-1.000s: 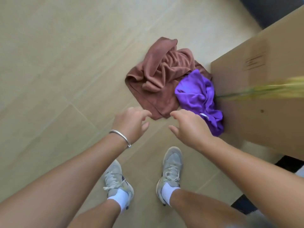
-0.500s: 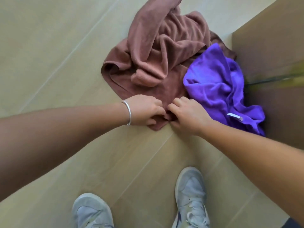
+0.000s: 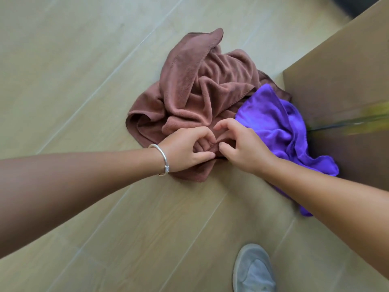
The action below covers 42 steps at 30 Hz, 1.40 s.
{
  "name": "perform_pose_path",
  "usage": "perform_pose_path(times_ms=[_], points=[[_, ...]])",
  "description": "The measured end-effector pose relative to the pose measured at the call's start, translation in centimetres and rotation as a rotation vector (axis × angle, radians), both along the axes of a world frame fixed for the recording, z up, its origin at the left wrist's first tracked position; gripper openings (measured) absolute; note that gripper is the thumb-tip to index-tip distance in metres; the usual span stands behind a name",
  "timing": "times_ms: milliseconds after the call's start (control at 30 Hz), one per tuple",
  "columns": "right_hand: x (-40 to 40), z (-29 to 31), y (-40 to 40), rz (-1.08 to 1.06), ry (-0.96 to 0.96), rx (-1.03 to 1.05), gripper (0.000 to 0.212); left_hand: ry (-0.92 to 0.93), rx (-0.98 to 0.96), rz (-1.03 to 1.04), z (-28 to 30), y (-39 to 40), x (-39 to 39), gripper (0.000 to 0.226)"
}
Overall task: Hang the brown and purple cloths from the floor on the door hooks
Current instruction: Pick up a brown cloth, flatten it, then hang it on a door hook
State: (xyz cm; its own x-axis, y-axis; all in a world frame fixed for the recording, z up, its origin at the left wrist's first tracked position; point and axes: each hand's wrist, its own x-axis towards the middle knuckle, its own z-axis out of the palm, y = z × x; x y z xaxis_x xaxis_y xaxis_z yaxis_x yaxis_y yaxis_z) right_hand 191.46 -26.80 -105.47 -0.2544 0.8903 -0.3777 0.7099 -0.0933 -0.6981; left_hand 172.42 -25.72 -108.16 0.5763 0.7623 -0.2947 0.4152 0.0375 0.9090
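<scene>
Down by the grey shoe (image 3: 253, 270), the tiled floor (image 3: 73, 60) ran up to both hands. Left hand (image 3: 185, 149) and right hand (image 3: 244, 147) each pinched the near edge of the crumpled brown cloth (image 3: 195, 89). Just beside it lay the purple cloth (image 3: 277, 125), bunched against a cardboard box (image 3: 336, 76).

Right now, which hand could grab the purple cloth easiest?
Probably the right hand. It sits right next to the purple cloth, and its arm already lies over it. The left hand is farther away on the brown cloth. Both hands are gripping the brown cloth.
</scene>
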Motion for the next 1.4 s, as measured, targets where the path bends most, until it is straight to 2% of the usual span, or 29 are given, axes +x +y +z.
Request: perform_pose_path(times_ms=[200,333,467,533,600,667,800,867,967,1133,1267,1400], points=[[-0.8,-0.2,0.8,-0.073,0.104,0.037,0.030,0.093,0.067,0.013,1.1,1.6,-0.4,0.015],[0.0,-0.3,0.7,-0.013,-0.003,0.063,0.023,0.239,0.180,-0.023,2.0,3.1,-2.2,0.008],[0.5,-1.0,1.1,0.118,-0.190,0.143,0.016,0.134,0.124,0.007,3.7,5.0,-5.0,0.006],[0.3,-1.4,1.9,0.092,-0.277,0.178,0.020,0.082,0.075,0.112,4.5,6.0,-6.8,0.009],[0.0,-1.8,2.8,0.063,-0.341,0.192,0.020,-0.064,-0.041,0.319,5.4,6.7,-8.6,0.006],[-0.4,-2.2,3.5,0.055,-0.415,0.197,0.017,-0.217,-0.122,0.553,6.0,7.4,-10.3,0.020],[-1.1,-2.9,4.1,0.090,-0.560,0.241,0.013,-0.334,-0.156,0.843,6.5,8.8,-13.3,0.024],[-1.6,-2.9,4.3,0.109,-0.553,0.275,0.013,-0.342,-0.143,0.926,6.6,9.2,-14.7,0.024],[-2.8,-1.9,4.8,0.089,-0.417,0.335,0.011,-0.283,-0.118,0.962,7.1,8.9,-17.0,0.024],[-4.7,4.1,6.3,-0.039,-0.202,0.352,0.009,-0.198,-0.094,1.122,9.9,7.0,-20.6,0.027],[-5.2,12.9,7.5,0.075,-0.290,0.339,0.020,-0.158,-0.076,1.257,15.3,4.8,-22.2,0.026],[-6.2,23.2,8.9,0.129,-0.289,0.367,0.022,-0.121,-0.018,1.324,23.5,3.4,-24.4,0.025]])
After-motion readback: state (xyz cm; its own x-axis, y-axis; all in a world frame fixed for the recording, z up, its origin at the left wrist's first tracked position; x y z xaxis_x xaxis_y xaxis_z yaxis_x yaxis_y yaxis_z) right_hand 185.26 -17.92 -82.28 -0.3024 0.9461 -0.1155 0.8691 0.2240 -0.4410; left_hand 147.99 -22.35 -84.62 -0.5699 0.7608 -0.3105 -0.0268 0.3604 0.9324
